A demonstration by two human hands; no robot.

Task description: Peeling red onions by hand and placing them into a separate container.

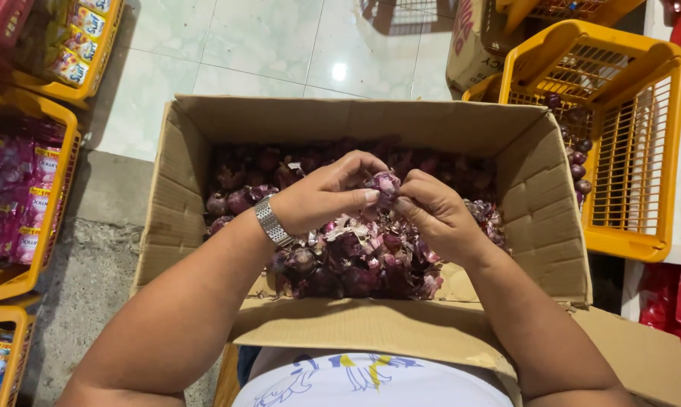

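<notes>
A small red onion (386,183) with loose purple skin is pinched between both hands above an open cardboard box (355,120). My left hand (322,197), with a metal watch (272,221) on its wrist, grips the onion from the left with thumb and fingertips. My right hand (435,215) holds it from the right, fingers curled at its skin. Below them the box holds a heap of red onions and peeled skins (340,256).
A yellow plastic basket (634,151) with a few onions inside stands to the right of the box. Yellow baskets of sachet packets (24,196) line the left side. Another cardboard box (468,45) sits on the pale tiled floor (265,45) behind.
</notes>
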